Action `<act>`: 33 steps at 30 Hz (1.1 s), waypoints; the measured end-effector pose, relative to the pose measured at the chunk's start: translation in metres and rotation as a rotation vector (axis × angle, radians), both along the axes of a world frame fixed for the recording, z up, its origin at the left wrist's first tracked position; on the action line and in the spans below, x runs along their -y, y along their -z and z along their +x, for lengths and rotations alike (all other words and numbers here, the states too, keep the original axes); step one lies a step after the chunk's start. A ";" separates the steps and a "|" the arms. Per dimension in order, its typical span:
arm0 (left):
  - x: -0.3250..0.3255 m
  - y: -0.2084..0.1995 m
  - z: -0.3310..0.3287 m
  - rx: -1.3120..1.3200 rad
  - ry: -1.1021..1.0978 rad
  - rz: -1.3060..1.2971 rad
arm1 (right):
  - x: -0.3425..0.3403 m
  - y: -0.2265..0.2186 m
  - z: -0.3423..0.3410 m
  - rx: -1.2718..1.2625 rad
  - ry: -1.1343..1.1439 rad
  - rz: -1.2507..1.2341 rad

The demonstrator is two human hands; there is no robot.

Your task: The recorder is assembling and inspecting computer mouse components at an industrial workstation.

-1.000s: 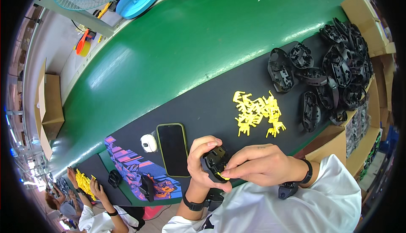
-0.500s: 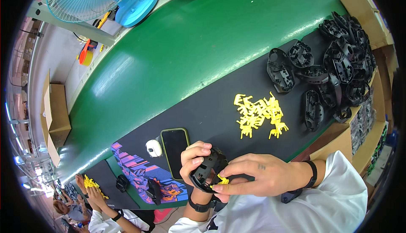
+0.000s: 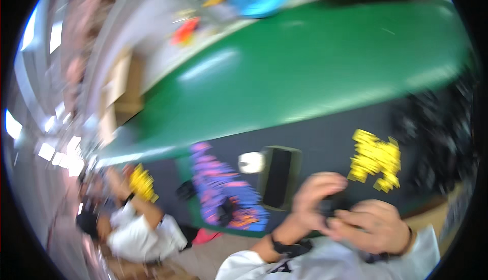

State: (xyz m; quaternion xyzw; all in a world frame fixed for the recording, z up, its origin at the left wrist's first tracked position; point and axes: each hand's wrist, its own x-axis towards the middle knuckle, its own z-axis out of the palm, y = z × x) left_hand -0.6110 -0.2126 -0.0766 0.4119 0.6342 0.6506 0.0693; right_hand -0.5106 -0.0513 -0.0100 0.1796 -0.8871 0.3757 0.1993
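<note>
My left hand (image 3: 311, 203) is wrapped round a black plastic shell (image 3: 331, 204), which looks like a mouse housing; motion smears its details. At the shell's right side, my right hand (image 3: 375, 225) has its fingers bent and drawn together against it. Whatever may be between those fingertips is blurred and hidden. Beyond my hands, a pile of small yellow plastic parts (image 3: 375, 159) lies on the black mat (image 3: 325, 132). A heap of black plastic shells (image 3: 437, 137) spreads to the right of the yellow pile.
A phone (image 3: 278, 179) and a small white case (image 3: 251, 162) lie left of my hands. Further left is a colourful patterned mat (image 3: 218, 183). Another person (image 3: 147, 231) sits at far left by more yellow parts (image 3: 143, 182). A cardboard box (image 3: 124, 94) stands at the green table's (image 3: 305, 66) far left.
The whole view has swung toward the left, so table and hands appear further right and blurred. Both hands stay together at the shell; the yellow part seen in my right fingers earlier no longer shows.
</note>
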 end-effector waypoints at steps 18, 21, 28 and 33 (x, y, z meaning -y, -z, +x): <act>-0.029 0.016 -0.011 0.463 0.101 -0.097 | -0.024 0.023 -0.028 0.275 -0.004 -0.149; -0.040 0.023 -0.015 0.558 0.169 -0.087 | -0.023 0.029 -0.039 0.176 0.077 -0.128; -0.054 0.011 -0.012 0.600 0.175 0.150 | -0.036 0.050 -0.032 0.183 -0.006 -0.189; -0.059 0.004 -0.015 0.635 0.050 0.270 | -0.029 0.053 -0.038 0.202 -0.042 -0.045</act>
